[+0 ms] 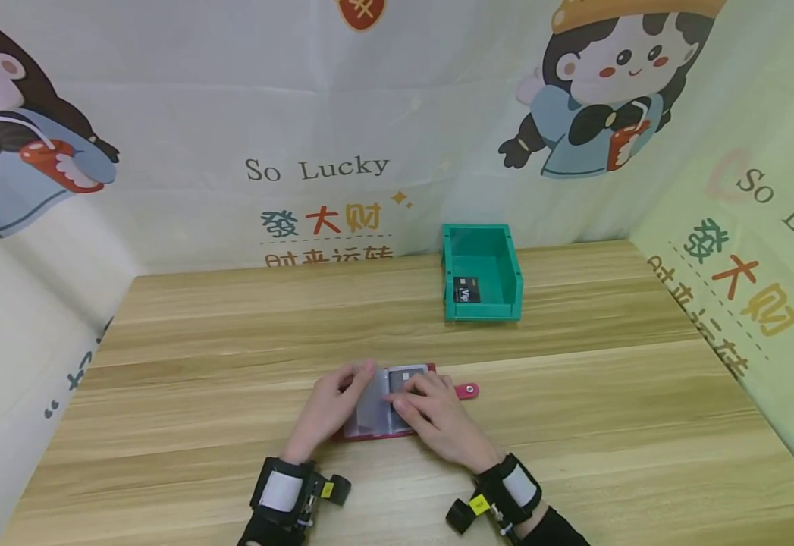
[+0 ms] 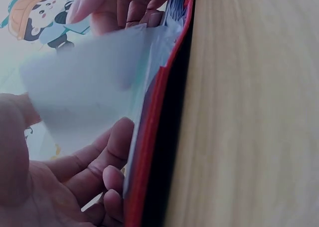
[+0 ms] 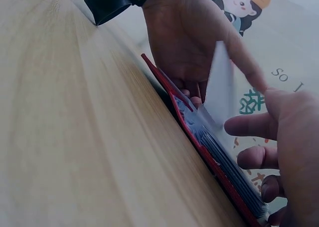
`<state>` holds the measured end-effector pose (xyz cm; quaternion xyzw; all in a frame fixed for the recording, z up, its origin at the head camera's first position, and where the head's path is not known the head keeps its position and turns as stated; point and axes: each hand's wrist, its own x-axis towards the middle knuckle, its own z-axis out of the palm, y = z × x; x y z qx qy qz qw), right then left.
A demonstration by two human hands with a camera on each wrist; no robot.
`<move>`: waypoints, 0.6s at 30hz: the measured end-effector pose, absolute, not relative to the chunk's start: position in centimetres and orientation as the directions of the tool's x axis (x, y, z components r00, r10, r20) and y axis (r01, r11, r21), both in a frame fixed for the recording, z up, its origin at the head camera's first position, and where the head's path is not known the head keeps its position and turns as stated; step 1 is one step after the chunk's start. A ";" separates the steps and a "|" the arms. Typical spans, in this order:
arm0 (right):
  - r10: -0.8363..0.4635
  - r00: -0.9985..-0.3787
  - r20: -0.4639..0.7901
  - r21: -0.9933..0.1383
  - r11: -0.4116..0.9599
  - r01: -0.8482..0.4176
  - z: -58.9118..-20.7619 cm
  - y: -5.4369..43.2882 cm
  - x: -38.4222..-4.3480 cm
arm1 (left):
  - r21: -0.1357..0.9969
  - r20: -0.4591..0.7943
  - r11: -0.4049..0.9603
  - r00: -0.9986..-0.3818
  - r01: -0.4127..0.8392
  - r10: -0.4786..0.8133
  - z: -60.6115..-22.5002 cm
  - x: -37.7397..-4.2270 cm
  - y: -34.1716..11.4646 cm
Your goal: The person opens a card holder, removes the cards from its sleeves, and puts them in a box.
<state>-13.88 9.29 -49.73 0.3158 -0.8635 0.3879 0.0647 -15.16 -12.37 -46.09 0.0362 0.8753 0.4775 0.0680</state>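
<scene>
A red card holder (image 1: 379, 437) with clear plastic pages lies spread on the table, its snap strap (image 1: 467, 390) sticking out to the right. My left hand (image 1: 334, 402) is at its left side, holding a raised clear page (image 2: 84, 87) between thumb and fingers; its lower fingers curl against the red cover (image 2: 154, 132). Over the right-hand pages is my right hand (image 1: 434, 417), fingers loosely bent, a fingertip close to the raised page. Under it, a dark card (image 1: 405, 374) shows in a pocket, partly covered. The stack of pages (image 3: 232, 164) shows edge-on in the right wrist view.
A green open bin (image 1: 482, 311) stands at the back of the table, right of the middle, with a black "Vip" card (image 1: 466, 290) inside. Printed cloth (image 1: 397, 114) hangs behind the wooden table (image 1: 233, 326) and along its sides. Each wrist wears a strapped camera (image 1: 461, 516).
</scene>
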 end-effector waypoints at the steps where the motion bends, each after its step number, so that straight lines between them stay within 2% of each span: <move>1: -0.499 -0.792 0.351 -0.626 0.504 -0.595 -49.7 9.3 -13.9 | 0.841 -0.073 0.540 -0.988 0.010 0.133 -46.1 -15.1 -12.4; 7: -0.517 -0.780 0.354 -0.585 0.528 -0.616 -50.0 9.3 -13.9 | 0.832 0.003 0.549 -0.991 0.075 0.131 -46.3 -15.2 -12.5; 11: -0.511 -0.780 0.362 -0.578 0.534 -0.617 -50.1 9.4 -13.9 | 0.816 0.023 0.572 -0.995 0.076 0.101 -46.6 -15.3 -12.6; 18: -0.423 -0.795 0.435 -0.579 0.545 -0.607 -50.1 9.7 -14.2 | 0.811 0.018 0.582 -0.998 0.051 0.063 -46.7 -15.3 -12.6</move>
